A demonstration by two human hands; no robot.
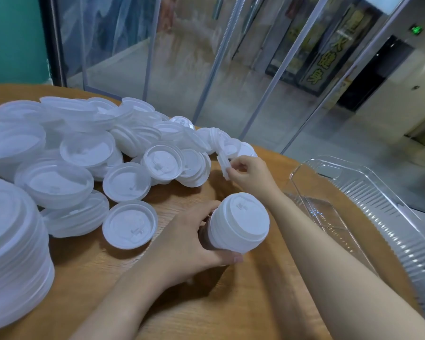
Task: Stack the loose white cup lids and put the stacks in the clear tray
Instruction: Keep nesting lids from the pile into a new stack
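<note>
Left hand: your left hand (182, 244) grips a short stack of lids (239, 223) held on its side above the worktop (243, 303), thumb under it; the stack's lower end is hidden by your fingers.
Right hand: your right hand (249, 176) pinches one lid (223, 166) edge-on, so its face cannot be made out.
Loose lids: a pile (88, 148) spreads toward the worktop's far-left edge, cut off at the left.
Tall stack: a tall stack (12, 251) at the near-left is partly out of view.
Clear tray: the clear tray (388, 217) sits along the right edge, its near end cut off.
</note>
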